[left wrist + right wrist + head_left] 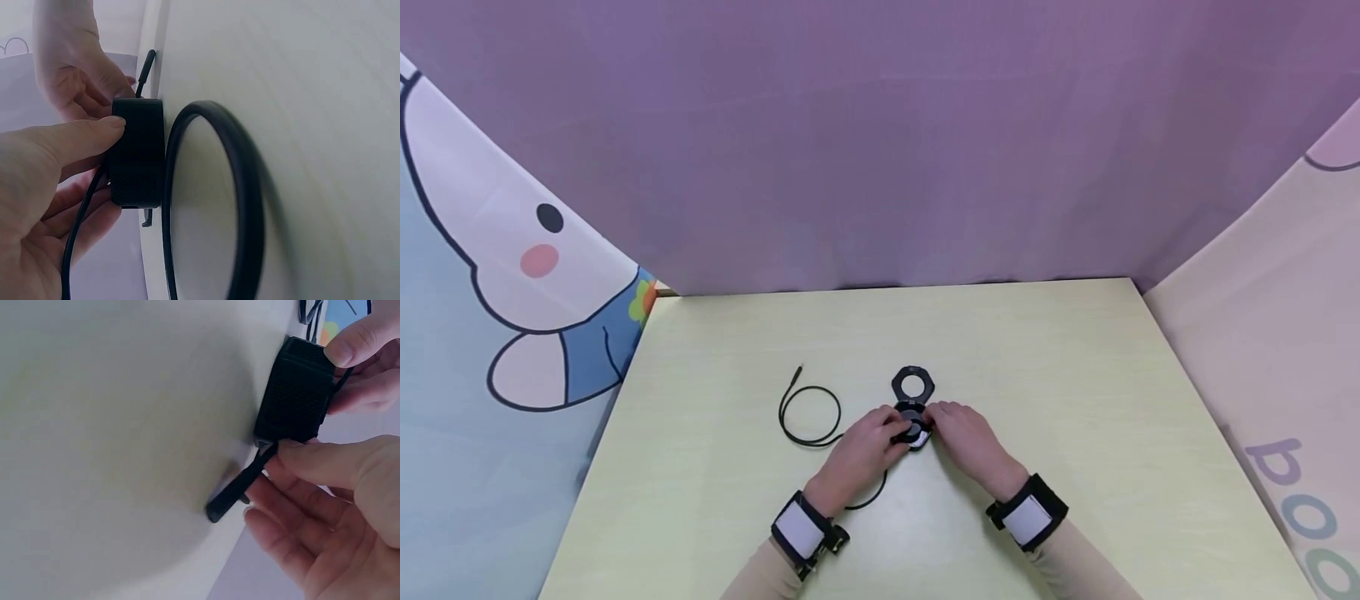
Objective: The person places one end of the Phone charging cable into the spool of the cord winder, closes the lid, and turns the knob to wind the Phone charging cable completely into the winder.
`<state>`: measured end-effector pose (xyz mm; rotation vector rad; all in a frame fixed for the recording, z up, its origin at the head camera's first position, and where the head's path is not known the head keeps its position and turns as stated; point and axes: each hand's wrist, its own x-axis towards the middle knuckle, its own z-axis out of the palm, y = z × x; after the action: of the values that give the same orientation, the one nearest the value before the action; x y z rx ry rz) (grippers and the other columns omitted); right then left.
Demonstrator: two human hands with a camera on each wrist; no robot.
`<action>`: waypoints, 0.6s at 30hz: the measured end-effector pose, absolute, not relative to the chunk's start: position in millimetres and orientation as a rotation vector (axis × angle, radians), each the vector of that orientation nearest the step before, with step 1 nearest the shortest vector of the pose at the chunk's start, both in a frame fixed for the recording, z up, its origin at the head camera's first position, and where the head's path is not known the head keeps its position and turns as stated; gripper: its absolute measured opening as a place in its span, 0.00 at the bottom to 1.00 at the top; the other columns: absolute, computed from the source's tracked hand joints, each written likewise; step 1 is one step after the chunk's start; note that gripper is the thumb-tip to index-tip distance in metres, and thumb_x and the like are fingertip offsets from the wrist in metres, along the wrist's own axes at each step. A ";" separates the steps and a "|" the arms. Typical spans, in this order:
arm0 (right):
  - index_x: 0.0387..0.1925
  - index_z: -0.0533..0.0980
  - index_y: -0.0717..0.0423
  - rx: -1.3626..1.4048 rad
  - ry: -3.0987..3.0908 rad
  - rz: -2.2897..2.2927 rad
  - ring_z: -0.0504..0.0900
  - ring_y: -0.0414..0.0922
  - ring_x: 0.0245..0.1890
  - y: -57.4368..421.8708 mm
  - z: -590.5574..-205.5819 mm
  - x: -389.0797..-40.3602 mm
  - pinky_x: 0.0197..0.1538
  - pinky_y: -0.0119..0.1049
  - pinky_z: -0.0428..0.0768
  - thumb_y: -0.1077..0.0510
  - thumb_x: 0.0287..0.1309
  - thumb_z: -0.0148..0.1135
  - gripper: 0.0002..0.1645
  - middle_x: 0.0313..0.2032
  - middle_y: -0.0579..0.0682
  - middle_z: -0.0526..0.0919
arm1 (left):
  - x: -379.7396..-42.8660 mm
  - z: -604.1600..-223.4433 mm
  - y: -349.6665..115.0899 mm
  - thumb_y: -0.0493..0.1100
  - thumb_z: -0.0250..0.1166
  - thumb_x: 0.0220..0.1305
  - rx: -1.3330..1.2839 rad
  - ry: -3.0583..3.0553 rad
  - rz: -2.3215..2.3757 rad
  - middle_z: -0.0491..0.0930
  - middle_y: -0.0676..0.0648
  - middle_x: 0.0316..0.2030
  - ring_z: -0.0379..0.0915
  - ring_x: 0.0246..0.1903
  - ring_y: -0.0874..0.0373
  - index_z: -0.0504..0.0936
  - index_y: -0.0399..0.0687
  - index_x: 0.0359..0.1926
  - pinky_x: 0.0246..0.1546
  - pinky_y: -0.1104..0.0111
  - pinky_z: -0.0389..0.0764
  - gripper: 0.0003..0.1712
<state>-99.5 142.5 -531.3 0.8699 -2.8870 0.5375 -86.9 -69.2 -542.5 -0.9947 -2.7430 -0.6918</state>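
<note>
The left hand (862,446) gripped a black case (139,162) on the tabletop (715,358), near its middle, while the right hand (973,442) pinched its other side. Its ring-shaped lid (929,386) lay open beyond; a looped cable (808,444) lay left.

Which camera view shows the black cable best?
The head view: it shows the cable, coil and free end included, though the left hand hides part. The left wrist view has a close curve, cut off by the frame's lower edge; the right wrist view shows only short bits near the top.
</note>
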 end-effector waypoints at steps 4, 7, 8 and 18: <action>0.42 0.78 0.58 0.791 -2.897 0.738 0.82 0.45 0.31 145.6 -531.1 -99.7 0.35 0.40 0.83 0.70 0.62 0.67 0.09 0.31 0.48 0.84 | -88.1 -541.0 -70.0 0.43 0.75 0.64 -0.994 -2.752 -0.743 0.82 0.46 0.49 0.81 0.48 0.56 0.88 0.39 0.54 0.51 0.67 0.84 0.20; 0.43 0.78 0.58 0.812 -2.839 0.781 0.82 0.45 0.33 147.3 -533.6 -100.1 0.35 0.39 0.83 0.69 0.59 0.69 0.12 0.33 0.48 0.84 | -89.0 -540.3 -70.3 0.43 0.75 0.63 -0.992 -2.759 -0.773 0.82 0.47 0.49 0.81 0.48 0.56 0.88 0.39 0.54 0.51 0.67 0.84 0.20; 0.43 0.79 0.58 0.837 -2.808 0.776 0.83 0.45 0.36 147.3 -534.6 -100.1 0.38 0.40 0.84 0.68 0.57 0.71 0.13 0.37 0.49 0.84 | -89.2 -540.3 -70.2 0.43 0.75 0.63 -0.990 -2.761 -0.778 0.82 0.47 0.48 0.81 0.48 0.56 0.88 0.39 0.53 0.50 0.67 0.84 0.20; 0.49 0.83 0.58 0.974 -2.661 0.742 0.81 0.52 0.55 134.7 -539.9 -99.2 0.58 0.46 0.82 0.57 0.54 0.79 0.22 0.54 0.57 0.83 | -90.5 -541.9 -69.3 0.45 0.76 0.62 -0.942 -2.757 -0.808 0.82 0.48 0.47 0.81 0.46 0.58 0.89 0.41 0.51 0.49 0.69 0.84 0.19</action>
<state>-99.2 134.7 -539.9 0.9738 -2.6612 0.7425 -90.5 -69.3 -541.9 -0.9423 -2.7573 -0.8078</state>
